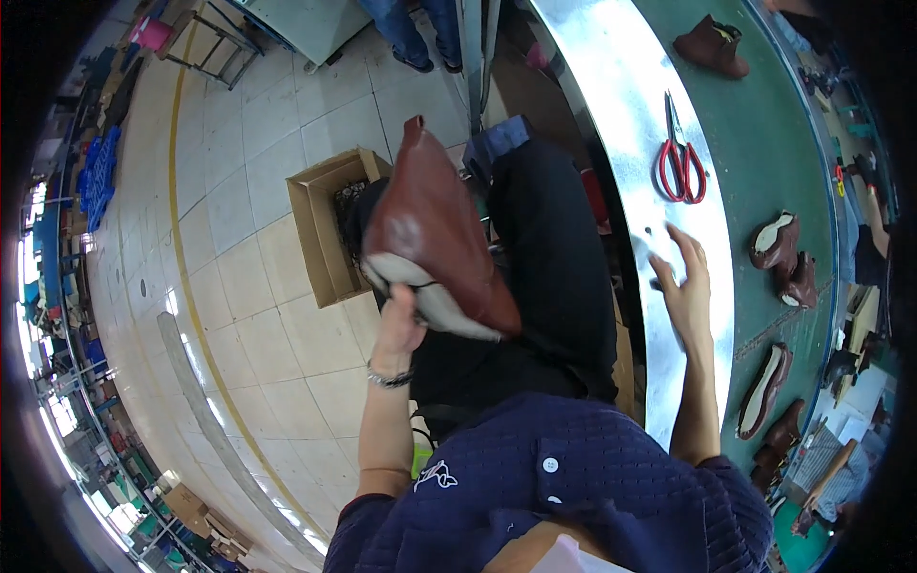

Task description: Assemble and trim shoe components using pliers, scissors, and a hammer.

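Note:
My left hand (pixel 398 329) grips a brown leather boot (pixel 435 215) by its pale, unfinished sole side, with the thumb lying across it. The boot hangs tilted above my lap, its narrow end pointing away from me. Over the shiny metal bench (pixel 626 124) on my right, my right hand (pixel 690 286) reaches out with thumb and fingers apart. A small dark speck (pixel 649 230) lies on the metal just beyond its fingertips. Farther along, scissors (pixel 682 167) with red handles rest there, blades pointing away from me.
Beyond the bench runs a green conveyor belt (pixel 735 143) carrying several brown boots (pixel 712 48). An open cardboard box (pixel 310 239) with dark contents stands on the tiled floor by my left leg. Another person's legs (pixel 406 33) show at the far end. Co-workers sit across the belt.

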The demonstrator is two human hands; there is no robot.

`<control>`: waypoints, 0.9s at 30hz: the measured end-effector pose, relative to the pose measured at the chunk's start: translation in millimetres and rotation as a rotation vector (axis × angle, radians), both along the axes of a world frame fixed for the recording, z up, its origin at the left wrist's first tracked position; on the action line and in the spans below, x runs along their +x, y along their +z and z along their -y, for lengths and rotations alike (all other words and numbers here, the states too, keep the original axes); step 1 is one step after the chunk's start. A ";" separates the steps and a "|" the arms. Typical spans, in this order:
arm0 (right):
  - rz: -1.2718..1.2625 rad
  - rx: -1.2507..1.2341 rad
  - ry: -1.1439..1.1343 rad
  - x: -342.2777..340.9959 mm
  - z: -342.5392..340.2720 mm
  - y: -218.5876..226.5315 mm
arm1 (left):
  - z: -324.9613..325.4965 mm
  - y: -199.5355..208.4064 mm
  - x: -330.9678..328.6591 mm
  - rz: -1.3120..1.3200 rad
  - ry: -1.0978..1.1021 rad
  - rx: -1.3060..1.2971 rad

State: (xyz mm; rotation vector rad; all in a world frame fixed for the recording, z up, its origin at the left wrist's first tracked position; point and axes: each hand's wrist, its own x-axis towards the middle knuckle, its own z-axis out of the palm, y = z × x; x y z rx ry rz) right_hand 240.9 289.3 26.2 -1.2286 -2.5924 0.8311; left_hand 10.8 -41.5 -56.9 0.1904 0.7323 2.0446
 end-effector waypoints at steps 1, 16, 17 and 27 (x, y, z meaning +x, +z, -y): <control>0.139 0.085 -0.019 31.0 -4.7 -9.4 | -9.6 25.3 -1.7 -0.051 0.048 -0.167; -0.277 -0.920 -0.586 52.8 33.3 11.7 | -85.9 117.1 -44.4 0.013 -0.181 -0.728; -0.330 -1.020 -0.481 36.1 34.4 21.8 | -90.7 115.7 -43.6 -0.053 -0.194 -0.696; -0.012 -1.418 0.277 -147.8 36.6 107.1 | -86.5 100.7 -71.0 -0.780 -0.109 -0.765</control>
